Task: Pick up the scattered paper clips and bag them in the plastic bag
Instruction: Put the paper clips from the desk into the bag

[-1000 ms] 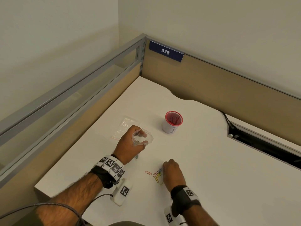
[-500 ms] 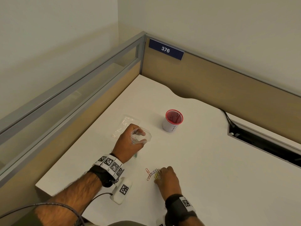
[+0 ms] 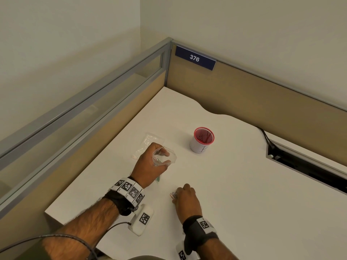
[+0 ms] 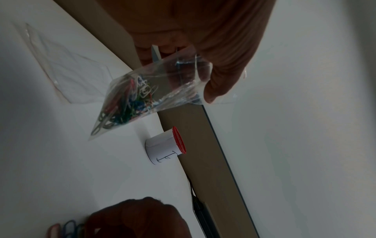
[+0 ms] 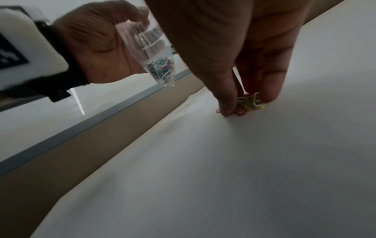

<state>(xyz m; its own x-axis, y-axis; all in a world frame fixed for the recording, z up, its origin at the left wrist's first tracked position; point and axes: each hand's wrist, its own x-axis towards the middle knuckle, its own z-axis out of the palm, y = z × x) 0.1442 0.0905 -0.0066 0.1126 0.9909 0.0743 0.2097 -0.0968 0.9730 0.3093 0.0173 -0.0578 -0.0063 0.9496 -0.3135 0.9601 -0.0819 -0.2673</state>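
Observation:
My left hand holds a small clear plastic bag above the white desk, gripping it near its mouth; several coloured paper clips sit in its lower corner. My right hand is down on the desk near the front. Its thumb and fingers pinch a small bunch of coloured paper clips against the surface. A few of those clips stick out at the left of the fingers in the head view.
A second, empty clear bag lies flat on the desk behind my left hand. A white cup with a red rim stands further back. A cable slot opens at the right; partition walls close the back and left.
My right hand has slid left across the desk, gathering the loose clips into a tight bunch under its fingers. The left hand with the bag has stayed put.

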